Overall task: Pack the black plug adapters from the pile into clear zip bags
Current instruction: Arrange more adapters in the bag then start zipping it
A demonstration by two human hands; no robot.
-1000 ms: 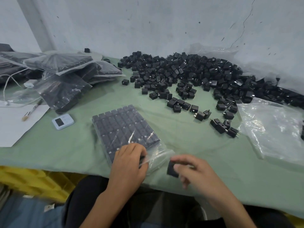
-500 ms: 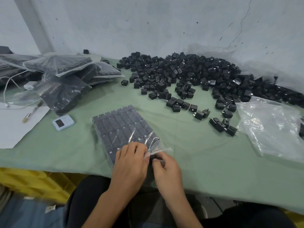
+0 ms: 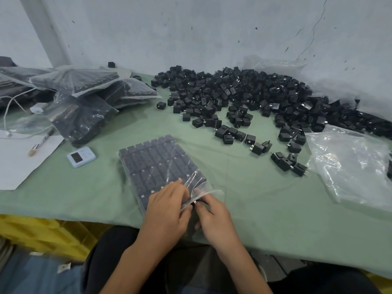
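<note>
Green cloth point(image 3: 265, 209) covers the work surface. Far left, filled bags point(image 3: 84, 96) lie stacked, their film wrinkled over dark rows. Nearer lie a white paper sheet point(image 3: 17, 162) and a small pale-blue device point(image 3: 81, 157). Near centre, the zip bag point(image 3: 157, 162) lies flat, packed with a tight grid of square black blocks, its open mouth toward the person. The left hand point(image 3: 167, 211) grips the upper film at the mouth, fingers curled. The right hand point(image 3: 214, 217) pinches one adapter point(image 3: 194, 202) at the opening. Farther right, the pile point(image 3: 244, 96) of loose adapters spreads along the wall, and empty bags point(image 3: 350, 166) lie at the right edge. Each adapter looks rigid, light and smooth-sided, with protruding metal prongs: take it by the flat sides. The film is probably limp and slippery, and a full bag is likely heavy: support it from beneath.
</note>
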